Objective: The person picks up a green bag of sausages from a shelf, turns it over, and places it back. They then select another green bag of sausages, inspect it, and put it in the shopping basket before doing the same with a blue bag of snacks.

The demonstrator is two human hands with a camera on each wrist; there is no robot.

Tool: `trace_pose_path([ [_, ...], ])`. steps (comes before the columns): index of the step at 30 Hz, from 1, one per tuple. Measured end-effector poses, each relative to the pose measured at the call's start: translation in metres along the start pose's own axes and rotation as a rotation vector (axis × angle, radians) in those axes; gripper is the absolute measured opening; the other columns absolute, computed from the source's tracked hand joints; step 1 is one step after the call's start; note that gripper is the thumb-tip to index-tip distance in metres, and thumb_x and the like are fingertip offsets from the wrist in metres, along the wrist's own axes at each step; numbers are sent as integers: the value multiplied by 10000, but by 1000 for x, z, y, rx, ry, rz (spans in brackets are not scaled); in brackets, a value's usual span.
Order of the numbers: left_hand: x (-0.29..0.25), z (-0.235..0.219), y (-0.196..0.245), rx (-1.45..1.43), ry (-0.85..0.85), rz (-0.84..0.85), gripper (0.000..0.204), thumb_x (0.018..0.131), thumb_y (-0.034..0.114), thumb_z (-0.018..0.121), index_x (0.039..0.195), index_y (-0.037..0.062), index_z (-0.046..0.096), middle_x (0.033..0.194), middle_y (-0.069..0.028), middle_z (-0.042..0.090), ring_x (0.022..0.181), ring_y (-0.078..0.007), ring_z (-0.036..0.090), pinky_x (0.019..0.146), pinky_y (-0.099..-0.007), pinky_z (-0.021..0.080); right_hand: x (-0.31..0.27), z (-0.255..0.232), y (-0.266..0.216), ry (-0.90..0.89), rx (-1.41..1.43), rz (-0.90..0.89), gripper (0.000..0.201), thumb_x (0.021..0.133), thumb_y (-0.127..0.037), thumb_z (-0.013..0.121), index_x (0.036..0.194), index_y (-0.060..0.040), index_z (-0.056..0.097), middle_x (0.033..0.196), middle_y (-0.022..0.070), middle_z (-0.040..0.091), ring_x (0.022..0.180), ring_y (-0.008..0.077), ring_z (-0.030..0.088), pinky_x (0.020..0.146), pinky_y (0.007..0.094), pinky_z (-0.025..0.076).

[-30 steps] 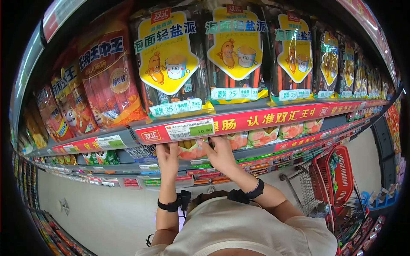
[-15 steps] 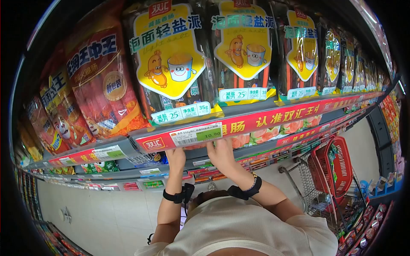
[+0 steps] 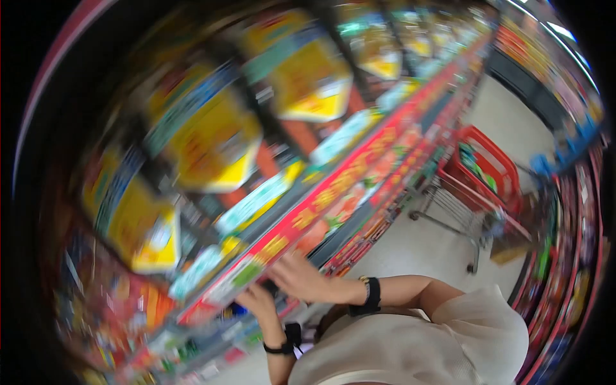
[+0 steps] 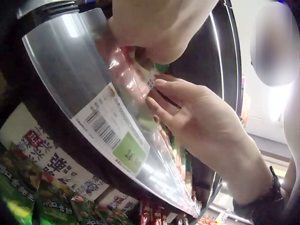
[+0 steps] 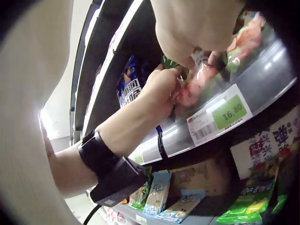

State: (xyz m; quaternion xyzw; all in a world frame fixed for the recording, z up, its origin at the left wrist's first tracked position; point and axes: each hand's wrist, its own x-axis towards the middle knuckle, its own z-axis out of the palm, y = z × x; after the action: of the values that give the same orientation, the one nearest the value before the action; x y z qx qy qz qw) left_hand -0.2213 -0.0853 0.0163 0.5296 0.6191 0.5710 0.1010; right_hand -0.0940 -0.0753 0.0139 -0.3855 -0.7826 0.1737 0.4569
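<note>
Below the red shelf strip, in the head view, my left hand (image 3: 258, 301) and right hand (image 3: 301, 277) are close together. Both reach into the lower shelf, at a shiny pink-and-green plastic packet (image 5: 194, 86). The left hand (image 5: 157, 91) grips its near end in the right wrist view. Thumb and fingers of the right hand (image 4: 199, 110) pinch the same packet (image 4: 129, 77) in the left wrist view. More pink-and-green packets (image 5: 246, 40) stand in a row alongside. My left hand hides part of the packet in the left wrist view.
A clear-fronted shelf edge carries a price tag (image 5: 220, 115) reading 16.80. Yellow-fronted sausage bags (image 3: 208, 141) line the shelf above. Green packets (image 5: 248, 201) lie lower down. A cart with a red basket (image 3: 484, 170) stands on the aisle floor to the right.
The head view has swung and tilted, so the shelves now slant and blur. Both hands remain under the red strip, with the right hand now nearer the left.
</note>
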Motion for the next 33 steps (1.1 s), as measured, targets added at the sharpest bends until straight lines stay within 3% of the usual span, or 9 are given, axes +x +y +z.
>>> trace_pose_path([
  [3,-6,-5,-77,155,43,37,462,916,226,518,1227,-104,429,1160,-260,519,998,-316,535,834,-407,455,-4,-2,-5,46,150,-32,317,770,-71,559,1065,12,478,987,183,406,926,348,438,786,415,394],
  [4,2,1,-17,-95,63,125,505,921,245,512,1260,-106,380,1143,-273,513,990,-328,539,823,-417,462,-4,-6,-13,46,213,-14,305,780,-69,555,1064,13,478,1004,182,395,938,346,435,800,410,394],
  [10,9,-10,-10,192,-56,131,681,880,247,537,1361,-89,192,1066,-317,510,862,-343,540,727,-433,446,-15,-21,-8,50,369,-26,317,830,-79,550,1120,23,470,1140,202,385,1079,363,429,868,420,400],
  [15,-25,18,43,192,91,121,725,861,239,580,1347,-93,158,1236,-309,381,1007,-354,468,837,-434,412,-52,-65,21,-38,483,-164,230,854,-73,508,1072,1,523,1148,169,451,1017,334,502,824,401,430],
  [17,-44,29,36,300,127,155,888,854,355,615,1408,-44,47,1384,-335,138,1260,-403,234,987,-479,293,-76,-104,29,-130,501,-67,186,868,-98,502,1022,-14,563,1026,124,539,944,314,541,776,389,447],
  [18,-55,52,71,149,232,29,616,899,255,559,1339,-64,269,1354,-253,304,1198,-321,390,1010,-405,330,-88,-126,34,-181,469,17,188,877,-118,497,1019,-17,569,1019,126,551,935,312,549,773,390,449],
  [19,-63,62,78,232,195,312,673,885,266,585,1356,-51,223,1396,-233,221,1244,-313,325,1045,-403,271,-100,-146,41,-249,435,89,194,887,-137,491,1017,-21,575,1011,129,563,926,310,558,771,390,452],
  [23,-118,127,143,90,26,117,702,856,130,563,1397,-31,145,1442,-217,169,1343,-319,162,1095,-420,98,-150,-224,68,-137,304,218,218,882,-172,522,1048,-53,598,952,114,616,873,300,596,714,384,481],
  [33,-201,240,239,-196,-357,189,656,807,130,604,1342,-13,252,1389,-214,204,1303,-364,199,1065,-455,158,-230,-362,95,44,199,522,138,845,-31,565,958,-17,643,886,120,658,800,232,641,720,295,488],
])
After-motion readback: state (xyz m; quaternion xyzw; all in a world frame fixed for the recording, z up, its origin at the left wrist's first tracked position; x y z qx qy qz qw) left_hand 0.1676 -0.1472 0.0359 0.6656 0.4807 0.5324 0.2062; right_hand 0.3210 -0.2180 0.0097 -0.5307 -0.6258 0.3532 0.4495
